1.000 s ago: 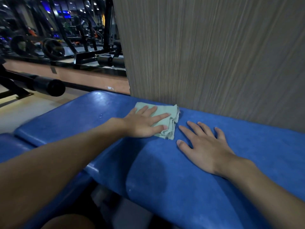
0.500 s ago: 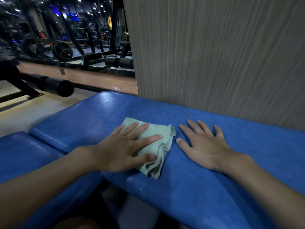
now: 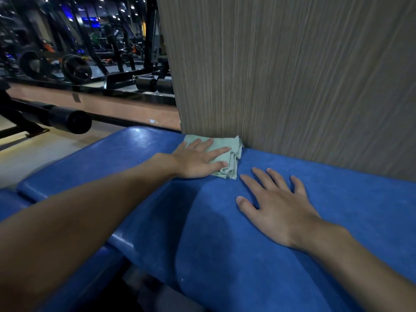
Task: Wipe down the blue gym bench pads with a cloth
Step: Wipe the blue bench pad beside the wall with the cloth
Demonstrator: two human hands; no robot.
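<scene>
Your left hand (image 3: 195,162) lies flat on the cloth (image 3: 233,158), fingers straight and spread. It presses the cloth onto the pad (image 3: 292,266) at the far edge, where the pad meets the panel (image 3: 292,75); the cloth's far corner touches the panel. Your right hand (image 3: 276,206) rests open on the pad just beside the cloth, palm down, holding nothing. By my reading you are mid-wipe on this top pad. Its near middle shows a darker patch that may be damp from wiping, but it could as well be shadow from your arm, so I cannot say how much is done. The stretch beyond your right hand gives no clear sign of wiping, and neither does the second pad (image 3: 11,201) at lower left; treat both as left to do. The pad's right end runs out of frame, your arms cover part of its near side, and the strip under the cloth and your palms cannot be seen. The gym gear past the bar (image 3: 67,119) is too dark to make out.
</scene>
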